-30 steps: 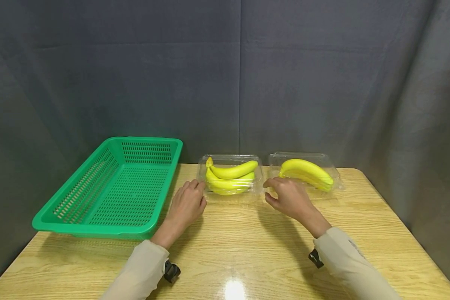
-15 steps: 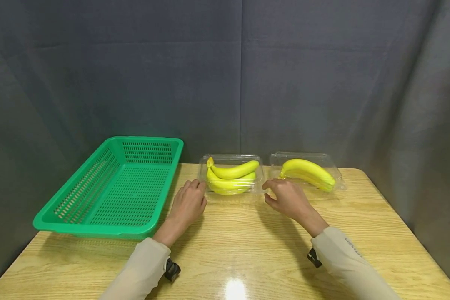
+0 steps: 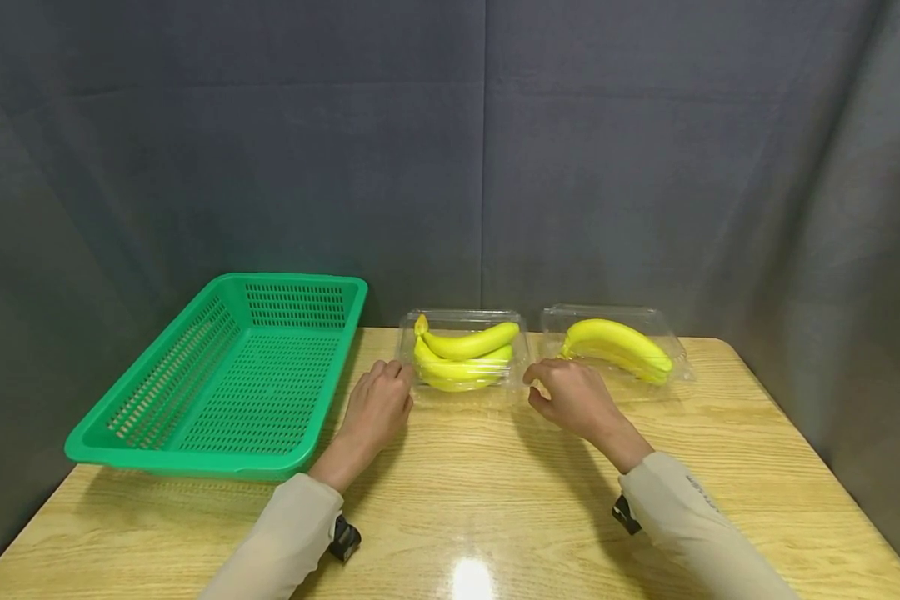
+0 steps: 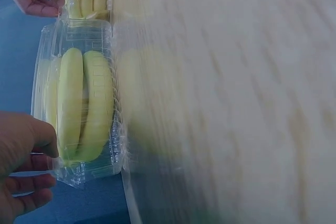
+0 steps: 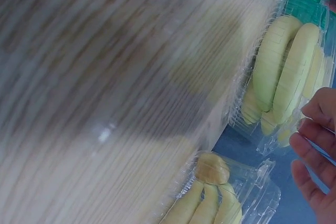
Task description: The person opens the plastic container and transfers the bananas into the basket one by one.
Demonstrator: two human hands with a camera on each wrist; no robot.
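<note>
A clear plastic clamshell box [image 3: 461, 315] with yellow bananas [image 3: 465, 343] inside stands on the table between my hands. My left hand [image 3: 375, 406] grips its left end; in the left wrist view the thumb [image 4: 46, 139] lies against that end. At the opposite end, my right hand [image 3: 576, 398] pinches the edge, the thumb and forefinger meeting at the plastic in the right wrist view. Just right of it sits a second clear box [image 3: 663, 321] holding another bunch of bananas [image 3: 618, 343], its front left corner partly hidden behind my right hand.
A green slotted basket [image 3: 322, 417] stands on the left of the wooden table [image 3: 457, 483], its right rim close beside my left forearm. Grey cloth [image 3: 480, 167] hangs right behind the boxes and along both sides.
</note>
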